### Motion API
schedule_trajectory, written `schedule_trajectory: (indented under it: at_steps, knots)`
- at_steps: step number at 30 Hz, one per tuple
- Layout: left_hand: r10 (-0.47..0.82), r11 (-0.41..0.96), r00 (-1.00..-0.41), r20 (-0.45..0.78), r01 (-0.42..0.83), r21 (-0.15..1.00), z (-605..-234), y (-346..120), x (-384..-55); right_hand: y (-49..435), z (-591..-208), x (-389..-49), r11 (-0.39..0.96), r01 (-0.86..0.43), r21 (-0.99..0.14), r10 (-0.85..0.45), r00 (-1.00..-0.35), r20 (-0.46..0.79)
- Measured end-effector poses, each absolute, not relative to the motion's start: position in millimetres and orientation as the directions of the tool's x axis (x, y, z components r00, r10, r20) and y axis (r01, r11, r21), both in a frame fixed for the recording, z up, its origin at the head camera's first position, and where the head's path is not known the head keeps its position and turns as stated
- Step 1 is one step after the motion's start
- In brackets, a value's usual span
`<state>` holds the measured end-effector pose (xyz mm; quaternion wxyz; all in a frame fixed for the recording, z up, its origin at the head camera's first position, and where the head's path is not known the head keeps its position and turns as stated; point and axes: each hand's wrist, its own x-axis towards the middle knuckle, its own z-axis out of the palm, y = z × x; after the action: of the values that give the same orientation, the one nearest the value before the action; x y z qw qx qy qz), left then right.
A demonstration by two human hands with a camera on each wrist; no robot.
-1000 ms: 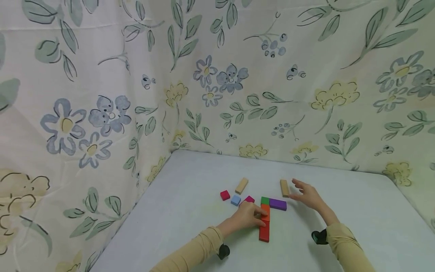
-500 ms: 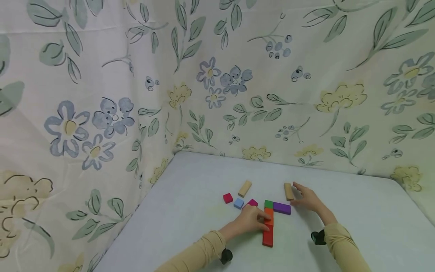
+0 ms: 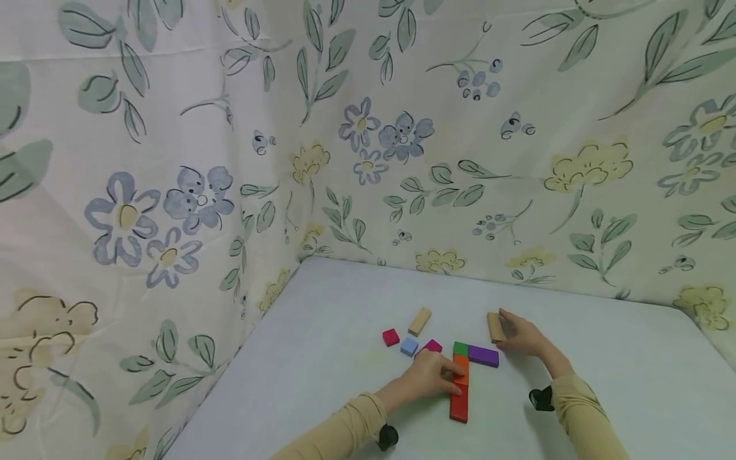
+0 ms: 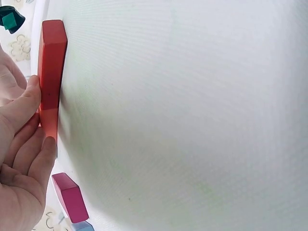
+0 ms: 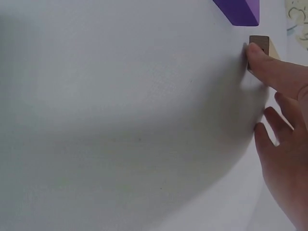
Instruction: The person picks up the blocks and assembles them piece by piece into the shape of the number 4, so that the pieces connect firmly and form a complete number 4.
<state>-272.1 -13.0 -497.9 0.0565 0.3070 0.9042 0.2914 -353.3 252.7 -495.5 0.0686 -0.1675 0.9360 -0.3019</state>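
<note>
My left hand (image 3: 428, 375) lies over a row of flat toy blocks, its thumb and fingers about the orange block (image 3: 462, 362), with the thumb close to the red block (image 3: 459, 407) at the near end. A green block (image 3: 460, 348) tops this row, and a purple block (image 3: 483, 356) extends rightward from it. Farther back, my right hand (image 3: 524, 335) grips a plain wooden block (image 3: 494, 328) by its two ends. In the right wrist view the thumb presses the end of that wooden block (image 5: 260, 43); the index fingertip's contact is hidden.
Left of the row lie a magenta block (image 3: 433, 345), partly behind the left hand, a light blue block (image 3: 409, 346), a small red block (image 3: 391, 337) and another wooden block (image 3: 420, 321). Floral cloth (image 3: 437, 211) hangs behind the white table (image 3: 345, 300).
My right hand has closed in on the wooden block, its thumb and index finger coming to the ends. My left hand stays at the orange block. The whole view has shifted slightly.
</note>
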Motion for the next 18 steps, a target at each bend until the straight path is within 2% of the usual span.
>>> schedule_trajectory:
  at_steps: [9, 18]
  knots:
    - [0.583, 0.636, -0.810, 0.069, 0.507, 0.582, -497.3, -10.7, -270.0, 254.8, -497.1, -353.6, 0.765, -0.273, -0.583, -0.359, -0.933, -0.035]
    - [0.576, 0.626, -0.815, 0.064, 0.490, 0.607, -500.1, -11.3, -271.4, 256.4, -499.3, -347.2, 0.766, -0.222, -0.603, -0.304, -0.952, -0.036]
